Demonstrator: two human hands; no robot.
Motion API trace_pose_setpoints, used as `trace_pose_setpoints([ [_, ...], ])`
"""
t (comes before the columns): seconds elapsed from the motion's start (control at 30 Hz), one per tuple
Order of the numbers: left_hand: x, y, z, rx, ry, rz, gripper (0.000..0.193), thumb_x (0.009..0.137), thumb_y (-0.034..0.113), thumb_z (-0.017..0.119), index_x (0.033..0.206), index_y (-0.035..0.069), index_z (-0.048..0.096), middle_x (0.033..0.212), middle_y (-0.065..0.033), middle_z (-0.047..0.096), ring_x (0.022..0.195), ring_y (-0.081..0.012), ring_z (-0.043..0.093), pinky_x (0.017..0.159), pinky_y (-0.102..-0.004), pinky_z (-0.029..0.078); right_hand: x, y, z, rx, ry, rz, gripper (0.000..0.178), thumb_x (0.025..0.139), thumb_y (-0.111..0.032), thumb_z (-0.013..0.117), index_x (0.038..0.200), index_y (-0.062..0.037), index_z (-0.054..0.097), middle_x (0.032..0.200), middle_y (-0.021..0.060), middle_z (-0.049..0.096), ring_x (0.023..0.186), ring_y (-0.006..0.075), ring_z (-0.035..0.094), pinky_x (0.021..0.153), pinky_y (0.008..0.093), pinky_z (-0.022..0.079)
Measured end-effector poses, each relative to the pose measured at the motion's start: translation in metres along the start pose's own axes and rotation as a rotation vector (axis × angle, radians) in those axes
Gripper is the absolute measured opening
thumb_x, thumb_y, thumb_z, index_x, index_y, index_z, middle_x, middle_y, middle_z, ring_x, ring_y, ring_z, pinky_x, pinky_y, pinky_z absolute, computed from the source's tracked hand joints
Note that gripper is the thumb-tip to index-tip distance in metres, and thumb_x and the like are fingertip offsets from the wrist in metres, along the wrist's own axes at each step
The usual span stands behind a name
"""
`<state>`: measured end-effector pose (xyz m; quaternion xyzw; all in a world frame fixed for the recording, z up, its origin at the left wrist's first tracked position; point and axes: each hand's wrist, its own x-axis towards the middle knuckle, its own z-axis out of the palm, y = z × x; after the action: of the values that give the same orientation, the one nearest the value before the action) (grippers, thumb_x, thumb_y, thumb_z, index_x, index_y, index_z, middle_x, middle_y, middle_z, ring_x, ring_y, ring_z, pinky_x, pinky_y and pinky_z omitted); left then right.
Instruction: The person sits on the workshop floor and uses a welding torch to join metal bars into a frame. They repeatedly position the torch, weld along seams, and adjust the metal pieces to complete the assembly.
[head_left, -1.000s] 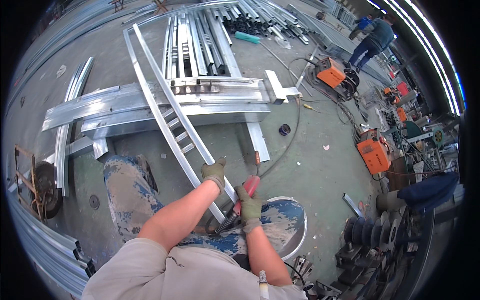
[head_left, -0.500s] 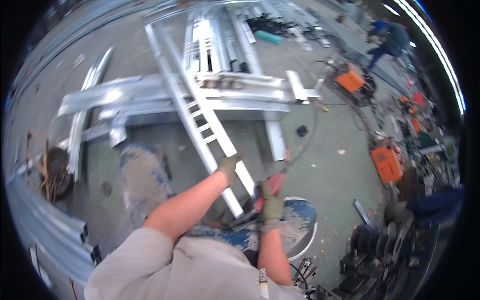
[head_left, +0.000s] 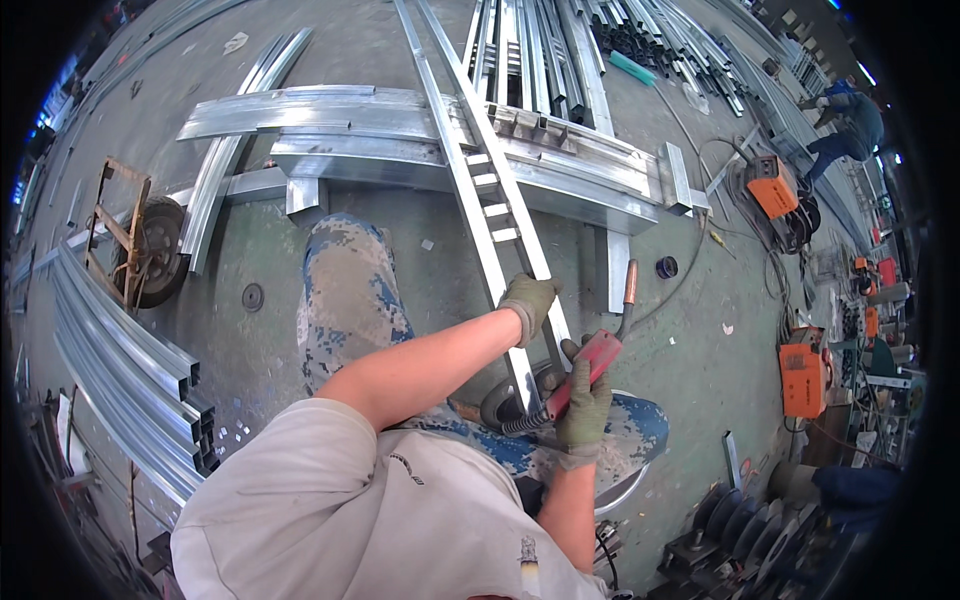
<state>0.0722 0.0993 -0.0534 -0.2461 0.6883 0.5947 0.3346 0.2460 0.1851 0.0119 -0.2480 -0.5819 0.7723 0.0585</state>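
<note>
A ladder-like frame (head_left: 510, 200) of two parallel silver square tubes with short rungs slants from the far side down to my lap. My gloved left hand (head_left: 530, 303) is closed around its near part, by the right-hand tube. In my gloved right hand (head_left: 583, 415) is a welding torch (head_left: 602, 352) with a red handle. Its bent neck and copper-coloured nozzle point up and away, to the right of the frame and apart from it. The torch cable starts beside the frame's near end, which rests over my thigh in camouflage trousers.
Long metal channels (head_left: 360, 160) lie crosswise under the frame. Tubes (head_left: 130, 370) are stacked at left near a wheeled cart (head_left: 150, 245). Orange welding machines (head_left: 803, 375) stand at right, with cables on the floor. Another person (head_left: 850, 125) bends at the far right.
The view has shifted, so the scene sits farther right. The torch nozzle, blurred before, now shows plainly pointing up and away. Both hands keep their holds.
</note>
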Motion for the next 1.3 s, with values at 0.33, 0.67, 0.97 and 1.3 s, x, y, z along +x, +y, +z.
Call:
trace_pose_setpoints([
  [0.33,0.018,-0.022,-0.001,-0.145,-0.065,0.098,0.059,0.089,0.038,0.077,0.129,-0.003,0.064,0.119,-0.0201,0.072,0.105,-0.0328,0.071,0.092,-0.0439,0.055,0.010,0.003,-0.019,0.135,0.158,0.056,0.040,0.106,-0.026,0.065,0.136,-0.0014,0.054,0.112,0.0132,0.072,0.066,0.0163,0.066,0.054,0.0302,0.054],
  [0.67,0.015,-0.016,-0.006,-0.398,-0.138,0.032,0.038,0.096,0.022,0.074,0.124,0.001,0.061,0.105,-0.0096,0.069,0.089,-0.0215,0.068,0.076,-0.0371,0.058,0.057,-0.088,-0.135,0.036,0.641,-0.261,0.042,0.097,-0.031,0.076,0.124,-0.0015,0.061,0.103,0.0123,0.075,0.058,0.0167,0.063,0.049,0.0328,0.053],
  [0.97,0.034,-0.027,-0.014,-0.422,-0.119,0.033,0.020,0.101,0.020,0.070,0.111,0.006,0.061,0.100,-0.0085,0.065,0.090,-0.0258,0.066,0.082,-0.0478,0.058,0.074,-0.197,-0.151,-0.387,0.763,-0.756,0.034,0.096,-0.026,0.077,0.116,-0.0014,0.067,0.080,0.0038,0.065,0.056,0.0104,0.058,0.050,0.0275,0.045],
  [1.3,0.013,-0.021,-0.015,-0.377,-0.193,0.038,0.026,0.103,0.021,0.066,0.119,0.002,0.058,0.104,-0.0096,0.062,0.095,-0.0253,0.064,0.087,-0.0475,0.056,0.197,-0.074,-0.315,0.221,0.798,-0.117,0.033,0.094,-0.013,0.074,0.118,0.0018,0.057,0.082,0.0129,0.066,0.055,0.0281,0.064,0.046,0.0408,0.051],
])
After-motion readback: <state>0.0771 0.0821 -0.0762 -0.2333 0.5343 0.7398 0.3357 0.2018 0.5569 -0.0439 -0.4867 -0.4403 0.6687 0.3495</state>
